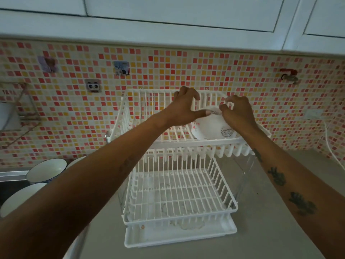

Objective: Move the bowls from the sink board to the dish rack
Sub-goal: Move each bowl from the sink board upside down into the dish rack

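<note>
Mosaic tiles in red, orange and cream back a grey kitchen counter (270, 212) where a white two-tier dish rack (179, 184) stands on its drip tray (179, 238), as a person sets a white bowl (212, 128) on edge at the right end of the upper tier. Both hands are on it: the left hand (183, 107) presses its thumb to the rim with the fingers curled over the top, the right hand (239, 113) pinches the rim. By these signs the job is barely begun, with this first bowl just reaching the rack and the lower tier bare. At least three more bowls (46, 170) wait by the sink at far left (one mostly hidden behind the forearm)
</note>
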Available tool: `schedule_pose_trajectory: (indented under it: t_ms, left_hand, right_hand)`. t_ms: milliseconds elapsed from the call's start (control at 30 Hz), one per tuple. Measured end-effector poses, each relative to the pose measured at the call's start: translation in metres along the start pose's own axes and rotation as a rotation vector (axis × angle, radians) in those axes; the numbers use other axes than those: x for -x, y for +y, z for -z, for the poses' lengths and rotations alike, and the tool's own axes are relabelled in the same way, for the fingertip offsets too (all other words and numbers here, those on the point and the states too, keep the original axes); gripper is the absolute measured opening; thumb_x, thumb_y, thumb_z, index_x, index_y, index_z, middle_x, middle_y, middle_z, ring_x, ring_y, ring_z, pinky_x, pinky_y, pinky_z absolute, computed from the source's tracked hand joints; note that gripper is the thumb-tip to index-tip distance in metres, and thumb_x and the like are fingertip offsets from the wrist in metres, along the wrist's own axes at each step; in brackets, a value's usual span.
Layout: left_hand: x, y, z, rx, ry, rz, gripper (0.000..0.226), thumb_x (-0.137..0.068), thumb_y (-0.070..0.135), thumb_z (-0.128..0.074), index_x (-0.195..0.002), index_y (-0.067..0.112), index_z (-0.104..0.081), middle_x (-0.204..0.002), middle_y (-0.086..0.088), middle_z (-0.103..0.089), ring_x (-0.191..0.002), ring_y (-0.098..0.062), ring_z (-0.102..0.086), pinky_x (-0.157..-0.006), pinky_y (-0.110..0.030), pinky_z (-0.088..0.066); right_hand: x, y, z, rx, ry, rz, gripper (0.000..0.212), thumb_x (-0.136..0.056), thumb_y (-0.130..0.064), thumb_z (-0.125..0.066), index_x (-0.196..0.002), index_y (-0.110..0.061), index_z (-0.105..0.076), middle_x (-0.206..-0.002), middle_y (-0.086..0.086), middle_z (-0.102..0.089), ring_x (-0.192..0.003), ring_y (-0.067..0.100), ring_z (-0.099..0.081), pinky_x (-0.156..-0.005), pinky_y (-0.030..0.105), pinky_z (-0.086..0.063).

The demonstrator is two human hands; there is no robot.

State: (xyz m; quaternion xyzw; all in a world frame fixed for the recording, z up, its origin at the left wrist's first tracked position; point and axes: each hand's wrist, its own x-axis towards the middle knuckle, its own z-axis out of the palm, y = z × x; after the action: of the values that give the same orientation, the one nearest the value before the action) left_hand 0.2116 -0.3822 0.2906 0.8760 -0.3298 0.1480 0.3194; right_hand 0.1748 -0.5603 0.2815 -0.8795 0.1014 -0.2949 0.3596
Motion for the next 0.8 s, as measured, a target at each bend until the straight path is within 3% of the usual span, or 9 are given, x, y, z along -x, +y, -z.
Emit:
schedule_pose_trajectory:
  t_ms: [100,200,267,367,467,567,700,733,800]
  left_hand:
    - [0.021,-0.022,0.048,0.062,0.130,0.069,0.040,-0.088,0.046,-0.060,-0.115,0.017,-0.052,-0.136,-0.006,-0.041,-0.126,-0.022,-0.041,-0.099,-0.026,-0.038]
    - [0.052,-0.053,0.090,0.176,0.349,0.185,0.020,-0.093,0.043,-0.055,-0.093,0.023,-0.053,-0.122,-0.003,-0.054,-0.107,-0.016,-0.054,-0.084,-0.020,-0.047]
    - [0.079,-0.073,0.115,0.220,0.474,0.290,0.023,-0.097,0.041,-0.049,-0.089,0.020,-0.051,-0.100,-0.002,-0.062,-0.085,-0.011,-0.056,-0.074,-0.021,-0.047]
    - [0.126,-0.107,0.148,0.216,0.596,0.419,0.029,-0.100,0.036,-0.044,-0.094,0.010,-0.054,-0.076,0.000,-0.053,-0.063,-0.007,-0.046,-0.057,-0.015,-0.040]
    - [0.178,-0.144,0.181,0.214,0.689,0.552,0.036,-0.101,0.035,-0.041,-0.102,0.005,-0.061,-0.092,-0.007,-0.058,-0.074,-0.012,-0.051,-0.071,-0.028,-0.042]
    - [0.234,-0.178,0.207,0.233,0.784,0.715,0.035,-0.101,0.034,-0.041,-0.107,0.007,-0.062,-0.098,-0.008,-0.060,-0.085,-0.017,-0.054,-0.077,-0.031,-0.042]
    - [0.307,-0.221,0.226,0.291,0.877,0.888,0.032,-0.101,0.033,-0.042,-0.084,0.013,-0.060,-0.082,-0.004,-0.059,-0.073,-0.014,-0.052,-0.068,-0.030,-0.042]
    - [0.323,-0.231,0.226,0.335,0.884,0.925,0.032,-0.101,0.033,-0.042,-0.086,0.011,-0.060,-0.082,-0.006,-0.061,-0.075,-0.014,-0.055,-0.071,-0.032,-0.045]
    - [0.350,-0.255,0.220,0.445,0.889,1.019,0.041,-0.101,0.033,-0.042,-0.112,-0.001,-0.060,-0.111,-0.024,-0.065,-0.106,-0.032,-0.063,-0.095,-0.045,-0.048]
  right_hand:
    - [0.010,-0.034,-0.005,-0.052,0.035,0.191,0.026,-0.092,-0.021,-0.054,-0.111,-0.007,-0.064,-0.130,0.013,-0.050,-0.119,0.026,-0.053,-0.088,0.019,-0.033]
    - [0.026,-0.091,-0.032,-0.178,-0.022,0.344,0.019,-0.091,-0.021,-0.053,-0.098,-0.011,-0.067,-0.113,0.006,-0.057,-0.106,0.015,-0.054,-0.088,0.021,-0.035]
    - [0.047,-0.139,-0.059,-0.280,-0.091,0.411,0.017,-0.091,-0.024,-0.052,-0.096,-0.016,-0.067,-0.108,0.001,-0.055,-0.101,0.010,-0.053,-0.087,0.022,-0.038]
    - [0.082,-0.201,-0.113,-0.432,-0.302,0.466,0.013,-0.090,-0.028,-0.053,-0.089,-0.020,-0.063,-0.109,0.006,-0.060,-0.094,0.012,-0.057,-0.086,0.028,-0.046]
    - [0.121,-0.242,-0.170,-0.495,-0.521,0.488,0.021,-0.091,-0.031,-0.052,-0.090,-0.013,-0.064,-0.105,0.012,-0.062,-0.085,0.014,-0.058,-0.082,0.034,-0.048]
    - [0.158,-0.271,-0.223,-0.519,-0.725,0.432,0.029,-0.094,-0.025,-0.050,-0.098,0.001,-0.064,-0.097,0.019,-0.066,-0.083,0.030,-0.062,-0.083,0.045,-0.050]
    - [0.193,-0.284,-0.294,-0.475,-0.935,0.272,0.022,-0.094,-0.025,-0.049,-0.075,-0.019,-0.057,-0.070,-0.002,-0.055,-0.064,0.014,-0.051,-0.080,0.037,-0.045]
    - [0.199,-0.283,-0.313,-0.454,-0.968,0.235,0.020,-0.094,-0.027,-0.050,-0.077,-0.019,-0.057,-0.075,-0.002,-0.056,-0.070,0.016,-0.053,-0.083,0.038,-0.046]
    - [0.207,-0.275,-0.352,-0.419,-0.996,0.154,0.019,-0.091,-0.030,-0.052,-0.092,-0.013,-0.060,-0.096,0.007,-0.062,-0.092,0.028,-0.060,-0.087,0.043,-0.048]
